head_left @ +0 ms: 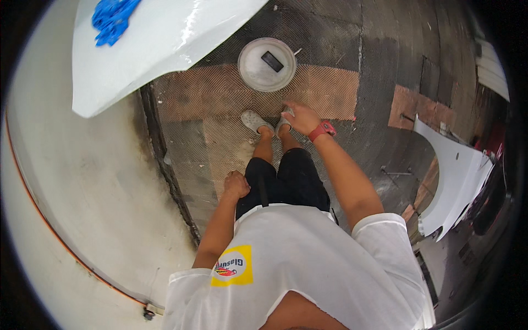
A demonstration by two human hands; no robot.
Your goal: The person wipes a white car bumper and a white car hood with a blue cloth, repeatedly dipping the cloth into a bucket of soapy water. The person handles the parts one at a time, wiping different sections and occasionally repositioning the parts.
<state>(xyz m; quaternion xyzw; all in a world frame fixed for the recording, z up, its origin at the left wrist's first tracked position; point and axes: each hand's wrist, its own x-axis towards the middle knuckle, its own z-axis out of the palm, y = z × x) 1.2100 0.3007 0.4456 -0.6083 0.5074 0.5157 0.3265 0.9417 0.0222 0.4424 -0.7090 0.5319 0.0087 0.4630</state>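
Observation:
My left hand (236, 185) hangs beside my dark shorts with its fingers curled closed, and nothing shows in it. My right hand (302, 118) reaches forward over my foot, its fingers apart and holding nothing; a red watch (323, 130) is on that wrist. Ahead of it stands a round bucket (254, 65) with a whitish top. A black rectangular block (272, 61) lies on that top, apart from both hands. To the far left is a glossy white car body panel (148, 52), with a crumpled blue glove or cloth (113, 21) on it.
At right, a white car fender (454, 170) stands near a thin metal stand (396, 172). An orange hose (41, 212) runs along the pale wall (93, 181) at left. The floor (324, 91) has dark and reddish ridged tiles. My clogs (254, 121) stand close behind the bucket.

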